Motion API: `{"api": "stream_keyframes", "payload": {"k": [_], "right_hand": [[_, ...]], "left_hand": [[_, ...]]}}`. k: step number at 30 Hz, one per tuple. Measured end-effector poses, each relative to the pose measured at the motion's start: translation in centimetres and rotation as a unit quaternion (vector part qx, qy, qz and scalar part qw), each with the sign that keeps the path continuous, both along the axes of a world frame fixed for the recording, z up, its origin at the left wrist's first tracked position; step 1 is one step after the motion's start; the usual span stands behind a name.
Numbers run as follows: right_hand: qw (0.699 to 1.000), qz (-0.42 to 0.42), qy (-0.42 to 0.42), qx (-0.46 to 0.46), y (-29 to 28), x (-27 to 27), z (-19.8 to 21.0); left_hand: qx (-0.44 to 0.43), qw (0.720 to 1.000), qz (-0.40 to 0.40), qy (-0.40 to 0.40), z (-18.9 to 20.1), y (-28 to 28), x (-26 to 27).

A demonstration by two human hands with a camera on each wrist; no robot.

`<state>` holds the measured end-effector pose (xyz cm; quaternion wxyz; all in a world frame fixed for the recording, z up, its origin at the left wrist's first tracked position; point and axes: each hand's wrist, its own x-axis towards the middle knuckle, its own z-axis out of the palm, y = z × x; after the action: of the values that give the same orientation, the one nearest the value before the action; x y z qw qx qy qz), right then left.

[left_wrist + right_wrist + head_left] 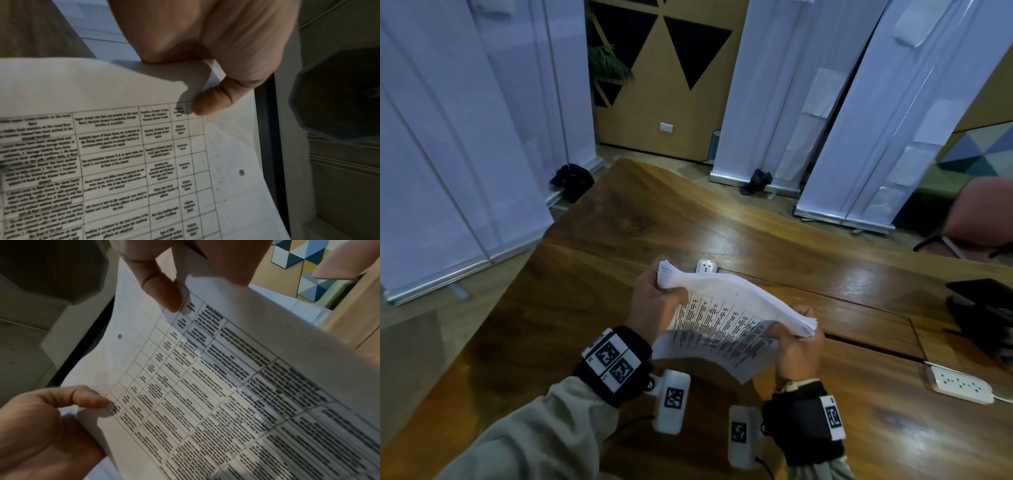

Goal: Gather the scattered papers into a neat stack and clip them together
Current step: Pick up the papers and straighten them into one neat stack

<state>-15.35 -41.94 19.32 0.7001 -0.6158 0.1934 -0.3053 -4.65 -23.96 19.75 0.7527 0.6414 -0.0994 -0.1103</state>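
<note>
While both hands (654, 308) grip, papers (722, 318) bowed, raised

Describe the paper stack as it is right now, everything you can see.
The paper stack is white sheets, the facing one printed with a ruled table of blurred text. It bows between the left hand, which pinches its far end, and the right hand, which pinches its near end. It is held above the wooden table. No clip shows.

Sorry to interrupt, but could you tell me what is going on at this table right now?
A person holds a stack of printed papers above the wooden table, the left hand gripping one end and the right hand the other. The sheets bow upward between them. No clip shows on the stack.
</note>
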Motion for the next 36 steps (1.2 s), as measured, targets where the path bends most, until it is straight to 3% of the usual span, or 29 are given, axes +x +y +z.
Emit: {"api": "stream_keyframes", "payload": {"k": [3, 6, 13, 16, 20, 23, 25, 28, 30, 33, 36], "right_hand": [[0.997, 0.005, 0.081, 0.003, -0.1, 0.0, -2.2], [0.988, 0.017, 0.149, 0.025, 0.3, 0.1, -5.2], [0.987, 0.070, 0.137, 0.036, -0.6, 0.5, -4.4], [0.987, 0.075, 0.140, 0.028, -1.3, 0.8, -3.8], [0.977, 0.137, 0.162, 0.013, -2.1, 0.7, -3.7], [0.941, 0.195, 0.275, -0.021, -2.2, -0.8, -4.6], [0.919, 0.182, 0.349, -0.032, -2.6, -1.8, -6.3], [0.908, 0.136, 0.393, 0.057, -3.2, -2.7, -8.8], [0.904, 0.096, 0.376, 0.181, -3.0, -3.0, -10.0], [0.890, 0.129, 0.291, 0.328, -0.7, -3.0, -11.2], [0.882, 0.166, 0.306, 0.318, 1.4, -2.8, -12.1]], "left_hand": [[0.030, 0.999, -0.029, -0.003, -1.5, 0.9, 0.4], [0.126, 0.989, -0.079, -0.016, -3.3, 1.8, 0.6], [0.126, 0.979, -0.152, -0.060, -2.4, 2.8, 0.7], [0.146, 0.973, -0.137, -0.119, -1.7, 2.7, 0.7], [0.085, 0.990, -0.042, -0.106, -0.4, 2.1, 1.5], [-0.026, 0.999, 0.027, -0.031, 0.3, 2.6, 2.5], [-0.109, 0.991, 0.057, 0.049, 0.0, 3.5, 3.2], [-0.127, 0.982, 0.086, 0.112, -2.1, 4.9, 3.7], [-0.143, 0.971, 0.074, 0.177, -4.2, 5.3, 3.6], [-0.161, 0.937, 0.046, 0.307, -7.0, 5.2, 2.9], [-0.057, 0.925, 0.094, 0.365, -10.2, 5.6, 2.1]]}}
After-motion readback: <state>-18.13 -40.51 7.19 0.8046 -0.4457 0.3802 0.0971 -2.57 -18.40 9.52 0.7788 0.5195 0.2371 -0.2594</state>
